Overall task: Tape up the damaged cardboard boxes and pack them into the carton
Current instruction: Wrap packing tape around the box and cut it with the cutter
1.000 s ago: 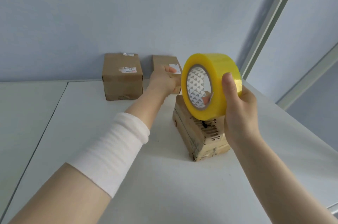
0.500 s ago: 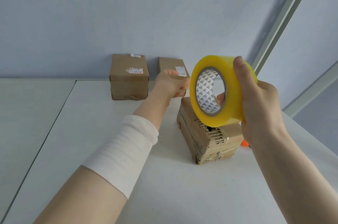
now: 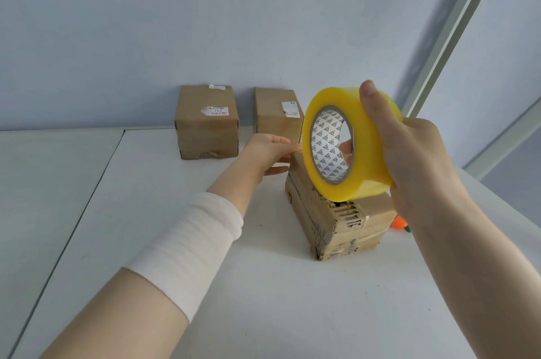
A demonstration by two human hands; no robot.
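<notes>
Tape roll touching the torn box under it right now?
Cannot tell. In the head view the tape roll, gripped by the right hand, overlaps the top edge of the torn box; neither a gap nor a contact line shows.

Three cardboard boxes on the bench point(image 3: 263, 306): a back left box point(image 3: 206, 127), a back right box point(image 3: 275, 115) and one battered box point(image 3: 339, 224). One roll of yellow tape point(image 3: 367, 139). One small orange object point(image 3: 399, 223), partly hidden. Two hands: left hand point(image 3: 268, 150), right hand point(image 3: 409, 153)
</notes>
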